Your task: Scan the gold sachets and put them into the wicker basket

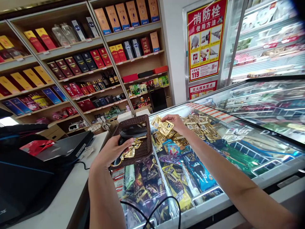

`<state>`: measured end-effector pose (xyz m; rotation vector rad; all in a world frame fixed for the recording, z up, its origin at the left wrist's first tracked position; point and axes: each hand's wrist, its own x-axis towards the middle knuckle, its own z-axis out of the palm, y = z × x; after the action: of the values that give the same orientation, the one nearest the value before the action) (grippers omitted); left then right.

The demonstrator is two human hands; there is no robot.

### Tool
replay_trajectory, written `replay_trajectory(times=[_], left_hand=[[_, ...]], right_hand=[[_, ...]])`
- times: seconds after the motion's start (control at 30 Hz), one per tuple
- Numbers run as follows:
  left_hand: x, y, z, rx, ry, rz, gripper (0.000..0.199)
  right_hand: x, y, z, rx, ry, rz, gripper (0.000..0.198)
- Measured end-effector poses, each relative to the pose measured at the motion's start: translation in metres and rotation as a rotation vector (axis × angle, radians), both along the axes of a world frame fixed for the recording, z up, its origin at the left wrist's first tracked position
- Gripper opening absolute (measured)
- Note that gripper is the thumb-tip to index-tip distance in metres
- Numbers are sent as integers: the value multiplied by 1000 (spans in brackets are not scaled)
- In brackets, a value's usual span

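Observation:
My left hand is wrapped round the handle of a black barcode scanner, which is held above a brown woven basket. Several small gold packets lie inside that basket. To the right, my right hand pinches gold packets by their edge, over the glass top of a freezer. Beneath and beside it lie more gold packets, spread in a pile on the glass. What is printed on the packets is too small to read.
The chest freezer holds bagged ice creams under its glass. A black cable loops across the front. At left, a counter bears a dark machine with a red wrapper. Shelves of boxed goods stand behind.

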<state>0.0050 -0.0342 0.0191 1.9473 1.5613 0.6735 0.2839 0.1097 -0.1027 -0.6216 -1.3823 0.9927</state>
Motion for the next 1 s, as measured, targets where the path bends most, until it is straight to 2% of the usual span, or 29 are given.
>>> replay_trajectory(times=[0.17,0.23,0.4,0.53,0.67,0.8,1.0], left_hand=[[0,1,0,-4,-6,-7,47],[-2,2,-1,0,-2,-8,47],[-8,3,-4,17,1,-29,45],[-10,4,-4,17,18,-22,44],[-6,4,-1,4,12,-12,45],[-3,3,1,5,11,-2,46],[-11,3,-1,-1,31,60,48]], right_hand=[[1,2,-2,-30,-176,-35,18],[0,3,-3,-77,-362,-149,14],[15,4,2,-174,-836,-427,26],[53,3,15,-259,-1027,-700,30],[95,6,16,-442,-1155,-930,30],[117,16,1,-523,-1248,-862,31],[121,18,-10,-471,-1287,-819,33]])
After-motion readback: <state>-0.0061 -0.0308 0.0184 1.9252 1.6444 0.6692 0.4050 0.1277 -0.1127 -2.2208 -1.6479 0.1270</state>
